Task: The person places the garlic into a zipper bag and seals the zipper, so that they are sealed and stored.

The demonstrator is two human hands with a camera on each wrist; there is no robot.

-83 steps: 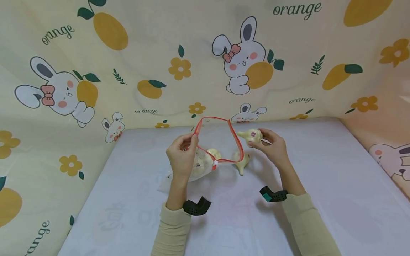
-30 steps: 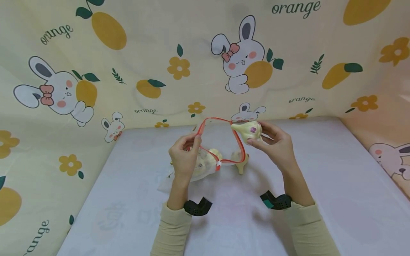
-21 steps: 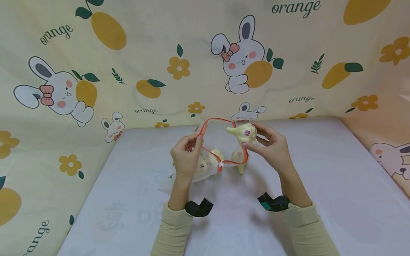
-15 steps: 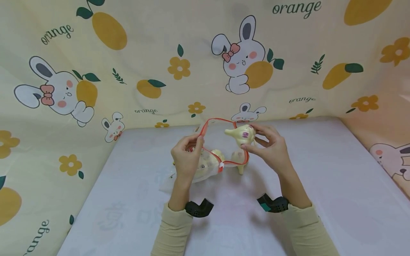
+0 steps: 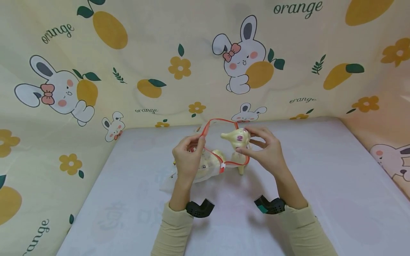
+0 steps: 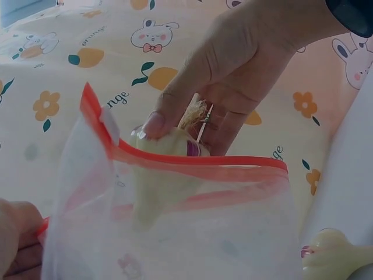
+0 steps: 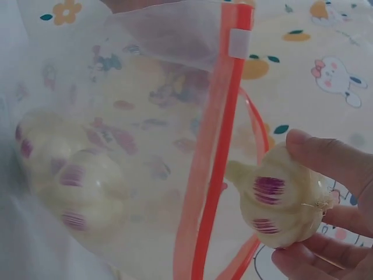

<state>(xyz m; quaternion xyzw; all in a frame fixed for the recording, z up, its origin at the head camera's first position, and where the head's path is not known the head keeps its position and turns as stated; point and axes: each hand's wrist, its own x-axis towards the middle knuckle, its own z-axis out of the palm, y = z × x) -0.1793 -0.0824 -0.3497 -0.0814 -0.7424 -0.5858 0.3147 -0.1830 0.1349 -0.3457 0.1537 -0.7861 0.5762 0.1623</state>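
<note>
My left hand (image 5: 187, 156) pinches the red zip edge of a translucent slider bag (image 6: 192, 251), whose mouth gapes toward the right. Inside the bag lie pale garlic bulbs (image 7: 87, 192) with purple streaks. The right hand (image 5: 267, 151) holds another garlic bulb (image 5: 238, 138) by its root end, thumb on one side and fingers on the other. Its stem points left into the mouth, and in the left wrist view its lower part shows through the bag wall. A white slider (image 7: 238, 44) sits on the red zip.
One more garlic bulb (image 5: 241, 170) lies on the white table (image 5: 224, 227) behind the bag's right edge, stem toward me. A cloth printed with rabbits and oranges (image 5: 153, 42) hangs behind and along the sides. Each wrist carries a black camera (image 5: 200, 208).
The right hand has brought its garlic bulb left and slightly down, from beside the red rim to within the bag's mouth. My left hand has drifted a little right, still pinching the edge.
</note>
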